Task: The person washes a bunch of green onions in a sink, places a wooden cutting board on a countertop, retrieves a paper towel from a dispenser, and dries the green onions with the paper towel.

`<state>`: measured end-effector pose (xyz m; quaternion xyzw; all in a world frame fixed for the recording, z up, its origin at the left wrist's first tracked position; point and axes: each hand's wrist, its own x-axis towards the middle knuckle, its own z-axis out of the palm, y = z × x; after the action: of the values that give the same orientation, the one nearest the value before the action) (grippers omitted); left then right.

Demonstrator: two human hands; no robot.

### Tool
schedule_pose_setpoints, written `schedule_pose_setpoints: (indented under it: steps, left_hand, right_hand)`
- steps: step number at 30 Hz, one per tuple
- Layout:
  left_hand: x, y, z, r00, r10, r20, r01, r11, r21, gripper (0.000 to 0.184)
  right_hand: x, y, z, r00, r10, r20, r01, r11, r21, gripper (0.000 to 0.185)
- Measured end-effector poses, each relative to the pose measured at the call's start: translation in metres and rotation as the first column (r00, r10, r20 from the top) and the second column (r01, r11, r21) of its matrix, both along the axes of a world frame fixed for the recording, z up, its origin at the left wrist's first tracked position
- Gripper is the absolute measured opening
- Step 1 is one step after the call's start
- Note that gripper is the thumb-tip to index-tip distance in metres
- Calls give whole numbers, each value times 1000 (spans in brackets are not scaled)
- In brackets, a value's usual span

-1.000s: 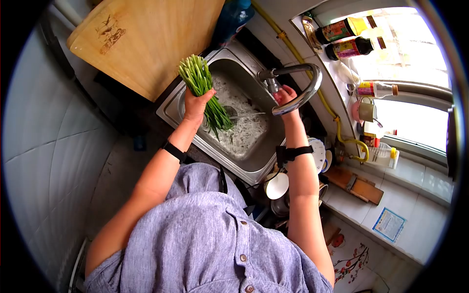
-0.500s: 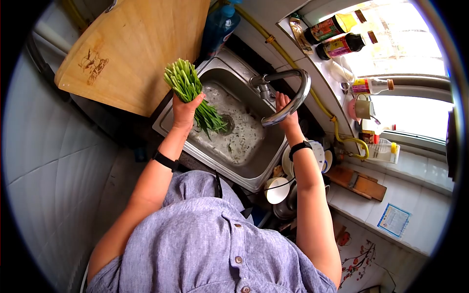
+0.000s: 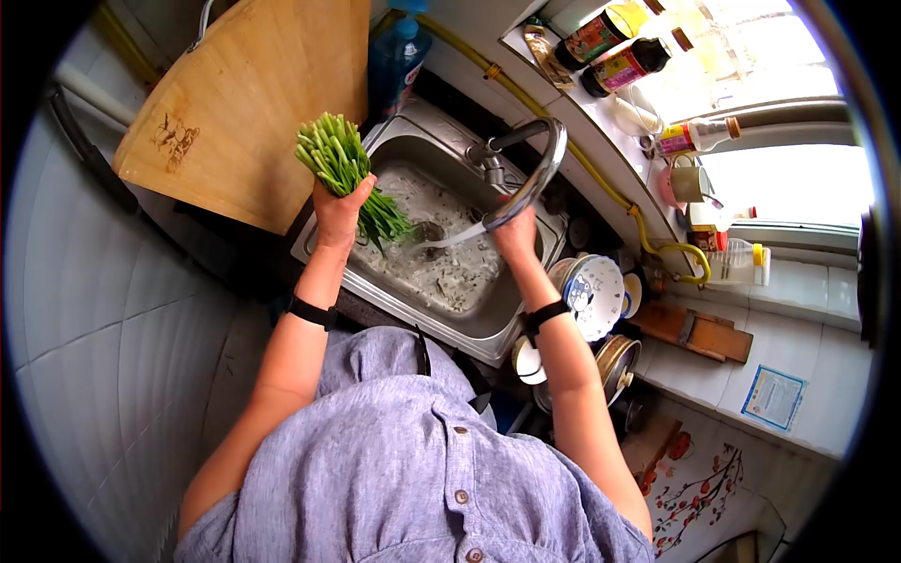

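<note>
My left hand [image 3: 336, 214] is wrapped round a bunch of garlic chives [image 3: 333, 155] over the left side of the sink. The pale cut stems point up and away, and the dark leaf ends hang into the basin. My right hand [image 3: 515, 236] is just under and beside the curved end of the chrome tap [image 3: 544, 174]; the spout hides its fingers. Water [image 3: 455, 239] runs from the spout toward the drain, near the leaf ends. Green scraps float in shallow water inside the metal sink [image 3: 413, 317].
A wooden board [image 3: 244, 103] stands at the back left beside a blue bottle [image 3: 399, 61]. Stacked bowls [image 3: 594, 296] and a lidded pot [image 3: 617, 361] are right of the sink. Sauce bottles [image 3: 624, 66] line the windowsill, above a yellow pipe [image 3: 591, 169].
Water now flows from the tap. My right hand has come from behind the spout toward me, to beside its end. The chives remain in my left hand.
</note>
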<state>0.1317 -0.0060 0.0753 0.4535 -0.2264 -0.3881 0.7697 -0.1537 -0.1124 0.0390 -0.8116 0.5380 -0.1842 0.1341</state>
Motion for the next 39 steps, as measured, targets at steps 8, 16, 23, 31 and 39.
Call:
schedule_pose_setpoints:
  steps: [8, 16, 23, 31, 39]
  left_hand:
    - [-19, 0, 2, 975, -79, 209, 83, 997, -7, 47]
    - [-46, 9, -3, 987, -65, 146, 62, 998, 25, 49]
    - [-109, -14, -27, 807, -63, -587, 115, 992, 52, 31]
    - [-173, -10, -27, 390, -448, -805, 423, 863, -275, 44]
    - [-164, -27, -27, 327, -346, -879, 434, 882, -185, 55]
  right_hand:
    - [84, 46, 41, 86, -879, 468, -406, 398, 823, 8]
    - [87, 52, 51, 437, -646, 626, -401, 483, 779, 14]
    - [63, 76, 92, 938, 322, 131, -347, 850, 396, 94]
    - [15, 80, 93, 936, 132, -327, -87, 985, 148, 44]
    - [-33, 105, 121, 941, 58, -333, 18, 975, 221, 36]
